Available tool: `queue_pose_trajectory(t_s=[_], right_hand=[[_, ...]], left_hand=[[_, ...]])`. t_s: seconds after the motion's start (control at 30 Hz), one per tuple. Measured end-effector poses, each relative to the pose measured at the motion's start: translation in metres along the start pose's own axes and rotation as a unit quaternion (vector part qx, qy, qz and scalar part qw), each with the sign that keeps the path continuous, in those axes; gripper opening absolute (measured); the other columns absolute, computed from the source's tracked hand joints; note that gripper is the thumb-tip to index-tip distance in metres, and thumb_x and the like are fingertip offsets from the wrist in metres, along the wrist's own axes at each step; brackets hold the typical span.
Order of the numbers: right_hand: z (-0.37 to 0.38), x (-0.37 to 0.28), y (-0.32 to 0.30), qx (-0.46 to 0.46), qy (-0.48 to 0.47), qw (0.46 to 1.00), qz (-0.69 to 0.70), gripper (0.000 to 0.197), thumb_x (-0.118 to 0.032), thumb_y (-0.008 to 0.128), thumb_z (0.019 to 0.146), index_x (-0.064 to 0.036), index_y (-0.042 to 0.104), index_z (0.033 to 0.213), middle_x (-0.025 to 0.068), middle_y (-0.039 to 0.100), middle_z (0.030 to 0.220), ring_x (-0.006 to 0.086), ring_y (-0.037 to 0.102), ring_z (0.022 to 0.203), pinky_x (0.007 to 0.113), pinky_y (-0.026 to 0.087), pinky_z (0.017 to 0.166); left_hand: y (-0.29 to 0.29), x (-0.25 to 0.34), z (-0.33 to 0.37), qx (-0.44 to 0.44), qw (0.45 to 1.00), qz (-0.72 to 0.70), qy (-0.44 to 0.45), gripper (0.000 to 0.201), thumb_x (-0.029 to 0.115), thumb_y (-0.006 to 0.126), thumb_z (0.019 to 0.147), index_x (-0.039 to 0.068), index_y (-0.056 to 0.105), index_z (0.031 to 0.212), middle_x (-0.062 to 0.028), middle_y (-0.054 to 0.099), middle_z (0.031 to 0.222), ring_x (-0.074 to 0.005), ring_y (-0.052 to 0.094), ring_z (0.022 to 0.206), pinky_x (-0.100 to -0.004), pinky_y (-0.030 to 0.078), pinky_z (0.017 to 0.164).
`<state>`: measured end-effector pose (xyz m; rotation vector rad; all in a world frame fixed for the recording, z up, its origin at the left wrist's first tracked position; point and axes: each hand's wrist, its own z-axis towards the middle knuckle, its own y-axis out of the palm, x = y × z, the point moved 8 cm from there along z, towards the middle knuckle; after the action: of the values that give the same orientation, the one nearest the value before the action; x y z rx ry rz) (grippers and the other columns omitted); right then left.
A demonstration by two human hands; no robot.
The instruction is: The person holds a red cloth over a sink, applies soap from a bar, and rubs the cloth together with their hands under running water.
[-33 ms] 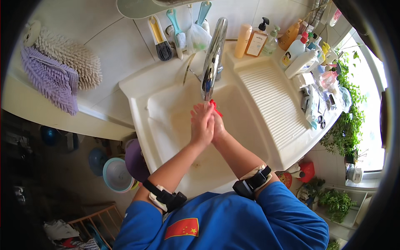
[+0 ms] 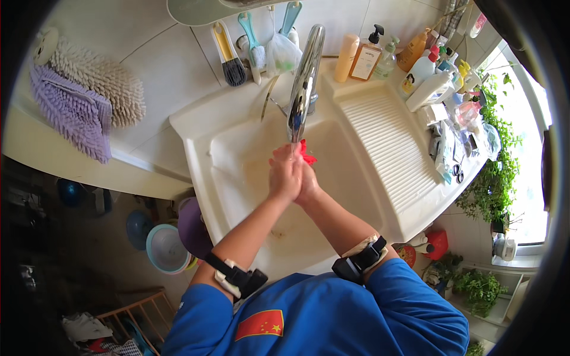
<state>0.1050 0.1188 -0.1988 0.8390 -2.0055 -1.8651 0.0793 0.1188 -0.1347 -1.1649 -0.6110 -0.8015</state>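
Note:
Under the spout of the chrome tap (image 2: 304,83), my two hands are pressed together over the cream sink (image 2: 237,202). My left hand (image 2: 284,178) lies against the right one, its fingers closed; whatever lies between the palms is hidden. My right hand (image 2: 307,179) is closed too, and a crumpled red cloth-like piece (image 2: 308,155) sticks out by its fingertips. Too little of this piece shows to tell its exact kind. Water seems to run from the tap onto my fingers.
A ribbed drainboard (image 2: 392,142) forms the sink's right side, with scissors (image 2: 458,172) and packets on its edge. Several bottles (image 2: 365,59) line the back right. Brushes (image 2: 230,62) hang behind the tap. Basins (image 2: 170,249) stand at lower left.
My hands have shifted very slightly left and towards me, still together under the tap. The fingers look more bunched, and more of the red piece shows.

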Motion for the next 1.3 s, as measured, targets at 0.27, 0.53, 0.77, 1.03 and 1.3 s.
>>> queue_pose_trajectory(t_s=[0.27, 0.53, 0.77, 1.03, 1.3], right_hand=[[-0.014, -0.022, 0.002, 0.143, 0.001, 0.986, -0.089, 0.053, -0.057, 0.031, 0.091, -0.0114, 0.055, 0.098, 0.0055, 0.060, 0.091, 0.0215, 0.057, 0.084, 0.035, 0.047, 0.078], [-0.008, -0.027, -0.022, 0.140, 0.013, 0.924, -0.355, 0.066, -0.064, 0.027, 0.088, -0.0102, 0.053, 0.115, 0.0110, 0.056, 0.114, 0.0227, 0.049, 0.108, 0.039, 0.038, 0.092], [-0.022, -0.025, -0.059, 0.226, 0.118, 0.967, -0.006, 0.065, -0.060, 0.042, 0.085, -0.0059, 0.046, 0.121, 0.0133, 0.046, 0.125, 0.0305, 0.044, 0.118, 0.053, 0.031, 0.099], [0.013, -0.004, -0.058, -0.085, -0.063, 0.992, 0.073, 0.036, -0.042, 0.039, 0.093, -0.0085, 0.052, 0.089, 0.0064, 0.058, 0.084, 0.0226, 0.055, 0.076, 0.036, 0.047, 0.064], [-0.022, -0.010, -0.041, 0.359, 0.075, 0.925, -0.104, 0.030, -0.039, 0.040, 0.093, -0.0133, 0.055, 0.098, 0.0030, 0.061, 0.090, 0.0184, 0.060, 0.078, 0.037, 0.051, 0.069]], left_hand=[[0.000, -0.011, -0.022, 0.058, 0.976, -0.197, -0.075, 0.041, 0.014, 0.056, 0.086, -0.002, 0.047, 0.123, -0.0208, 0.047, 0.126, -0.0291, 0.046, 0.118, -0.0340, 0.036, 0.098], [-0.006, -0.053, -0.031, -0.030, 0.881, -0.347, -0.320, 0.023, 0.008, 0.053, 0.087, 0.005, 0.057, 0.109, -0.0021, 0.062, 0.093, -0.0082, 0.057, 0.071, -0.0220, 0.045, 0.057], [-0.027, -0.028, -0.014, -0.055, 0.910, -0.269, -0.312, 0.021, 0.023, 0.058, 0.087, 0.003, 0.064, 0.091, -0.0035, 0.064, 0.077, -0.0102, 0.055, 0.058, -0.0264, 0.044, 0.049], [0.007, 0.046, -0.008, -0.007, 0.995, 0.096, 0.029, 0.033, 0.032, 0.058, 0.083, 0.006, 0.057, 0.062, -0.0112, 0.059, 0.068, -0.0321, 0.058, 0.062, -0.0435, 0.046, 0.057], [-0.007, -0.021, 0.025, -0.032, 0.973, 0.182, -0.139, 0.039, 0.037, 0.049, 0.087, 0.006, 0.061, 0.068, -0.0168, 0.060, 0.063, -0.0395, 0.057, 0.062, -0.0473, 0.045, 0.056]])
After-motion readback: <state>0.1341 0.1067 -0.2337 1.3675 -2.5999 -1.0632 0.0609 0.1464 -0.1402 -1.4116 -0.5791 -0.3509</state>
